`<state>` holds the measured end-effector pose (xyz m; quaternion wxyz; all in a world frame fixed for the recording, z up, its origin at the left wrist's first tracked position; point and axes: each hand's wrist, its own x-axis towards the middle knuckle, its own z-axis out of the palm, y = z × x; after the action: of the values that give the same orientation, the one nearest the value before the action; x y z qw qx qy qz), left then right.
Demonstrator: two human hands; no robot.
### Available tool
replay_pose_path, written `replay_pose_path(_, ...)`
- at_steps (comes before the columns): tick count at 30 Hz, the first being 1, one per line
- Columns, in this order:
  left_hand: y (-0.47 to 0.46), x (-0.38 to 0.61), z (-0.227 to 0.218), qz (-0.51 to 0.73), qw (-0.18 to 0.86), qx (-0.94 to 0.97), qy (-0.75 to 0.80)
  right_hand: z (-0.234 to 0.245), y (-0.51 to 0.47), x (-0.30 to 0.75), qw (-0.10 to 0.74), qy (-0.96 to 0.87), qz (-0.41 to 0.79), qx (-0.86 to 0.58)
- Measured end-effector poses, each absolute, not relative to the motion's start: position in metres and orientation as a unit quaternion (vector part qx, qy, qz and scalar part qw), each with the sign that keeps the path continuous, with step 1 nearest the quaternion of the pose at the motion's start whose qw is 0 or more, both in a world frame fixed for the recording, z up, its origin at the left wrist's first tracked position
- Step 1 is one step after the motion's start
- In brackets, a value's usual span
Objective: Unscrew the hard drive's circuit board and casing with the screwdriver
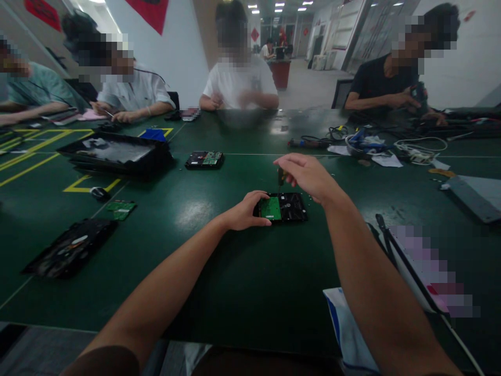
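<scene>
A black hard drive (288, 207) with a green circuit board (271, 208) facing up lies on the dark green table (242, 271) in front of me. My left hand (247, 210) grips its left edge, fingers curled round the corner. My right hand (307, 176) hovers just above the drive's far edge, fingers closed round the handle of a small screwdriver (281, 179) that points down at the drive.
Another hard drive (204, 159) lies farther back. A black tray (113, 153), a loose green board (121, 208) and an opened drive (68, 253) sit at left. Cables and tools (368, 143) clutter the right; a tool and paper (395, 250) lie near my right arm. Several people sit across the table.
</scene>
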<state>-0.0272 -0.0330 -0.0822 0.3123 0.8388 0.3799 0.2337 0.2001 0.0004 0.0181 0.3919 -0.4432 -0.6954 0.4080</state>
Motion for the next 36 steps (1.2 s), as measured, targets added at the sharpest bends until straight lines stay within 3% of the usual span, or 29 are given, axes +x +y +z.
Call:
replay_pose_path(4, -0.0335, -0.0272, -0.0820, 0.230, 0.315, 0.836, 0.385, 0.0191, -0.0004, 0.2017, 0.397, -0.683, 0.378, -0.483)
replay_pose_path(12, -0.0320, -0.0271, -0.0851, 0.236, 0.309, 0.841, 0.377, 0.0179, -0.0016, 0.1968, 0.397, -0.672, 0.459, -0.425)
replay_pose_path(20, -0.0331, -0.0264, -0.0835, 0.237, 0.310, 0.839, 0.379, 0.0184, 0.0007, 0.2010, 0.383, -0.698, 0.346, -0.496)
replay_pose_path(32, -0.0326, -0.0265, -0.0821, 0.229, 0.310, 0.840, 0.382, 0.0130, 0.0026, 0.1990, 0.395, -0.693, 0.404, -0.448)
replay_pose_path(36, -0.0338, -0.0264, -0.0800, 0.228, 0.323, 0.833, 0.388, 0.0144, 0.0026, 0.2012, 0.390, -0.709, 0.370, -0.457)
